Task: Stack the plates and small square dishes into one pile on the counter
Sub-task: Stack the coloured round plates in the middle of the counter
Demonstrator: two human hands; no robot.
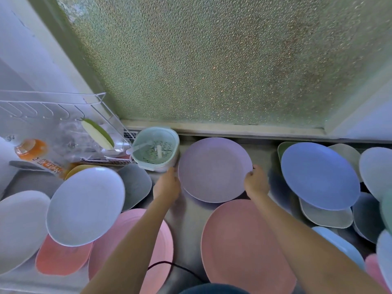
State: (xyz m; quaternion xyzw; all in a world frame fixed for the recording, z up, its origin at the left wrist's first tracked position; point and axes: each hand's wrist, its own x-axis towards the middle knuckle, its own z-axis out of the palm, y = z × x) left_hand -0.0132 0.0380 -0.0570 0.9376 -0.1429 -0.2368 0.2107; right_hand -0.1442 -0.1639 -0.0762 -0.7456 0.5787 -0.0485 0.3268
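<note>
A: Item: lilac plate (214,168), round, no long axis; sits just right of the green strainer basket (157,148), toward the window.
B: Hands?
A: Left hand (166,185) curled on its left rim, right hand (255,181) pinching its right rim; plate lies between them, equally near both.
B: Beneath?
A: Apparently another plate; table (191,219) nearer.

Grey counter (188,221): pink plate (244,245), blue plate (320,175), mint strainer basket (157,148), dish rack (63,124).
</note>
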